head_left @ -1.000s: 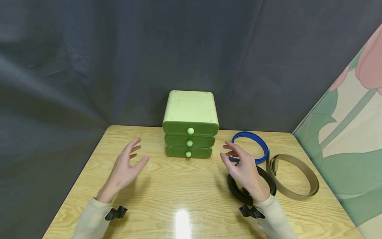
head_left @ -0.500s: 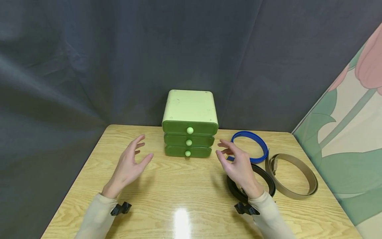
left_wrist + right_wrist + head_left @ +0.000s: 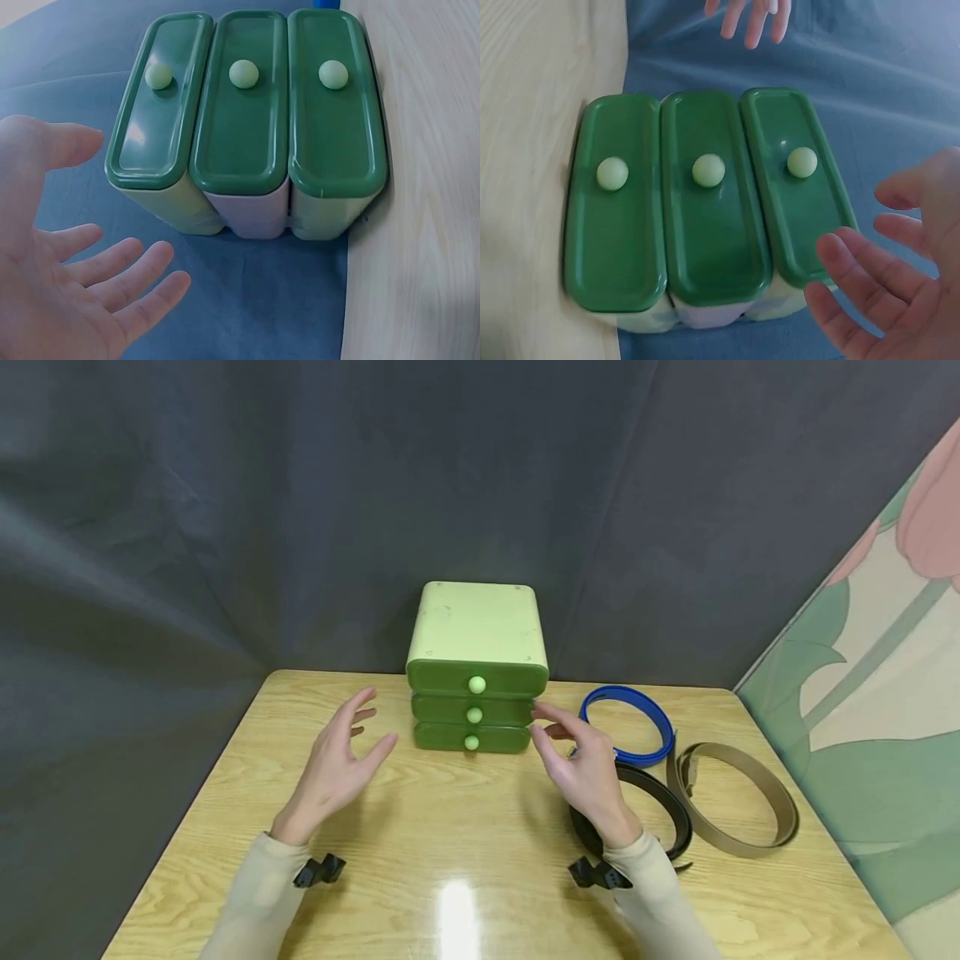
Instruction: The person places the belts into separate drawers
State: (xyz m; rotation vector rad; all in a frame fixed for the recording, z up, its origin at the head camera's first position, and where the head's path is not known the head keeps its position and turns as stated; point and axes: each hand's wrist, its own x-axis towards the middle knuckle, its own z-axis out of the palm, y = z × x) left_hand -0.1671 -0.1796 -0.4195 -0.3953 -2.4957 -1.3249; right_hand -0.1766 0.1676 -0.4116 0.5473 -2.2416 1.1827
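Both hands (image 3: 581, 768) edge in on the little green drawer unit

From where I'm standing, the change is in the arms: over the last second both have drifted forward and inward, so the hands are nearer each other and nearer the three-drawer unit (image 3: 480, 627). By my reading that only brings them into range; neither holds anything, and all three drawers look closed, their pale round knobs (image 3: 477, 685) untouched.

Take twelve o'clock as straight ahead of the person. The unit stands at twelve, at the far edge of the wooden table (image 3: 450, 827). From the left hand (image 3: 336, 770) it lies at two o'clock, plainly apart; that hand has its fingers spread and thumb held well off.

From the right hand it lies at ten o'clock, closer; those fingers are loosely bent and separated, thumb clear. Their tips overlap the unit's edge from above, but I can't tell whether they touch.

About the right hand lie coiled belts: blue (image 3: 663, 724) toward one, tan (image 3: 731, 843) toward three, black (image 3: 681, 820) toward four, partly hidden by the wrist.
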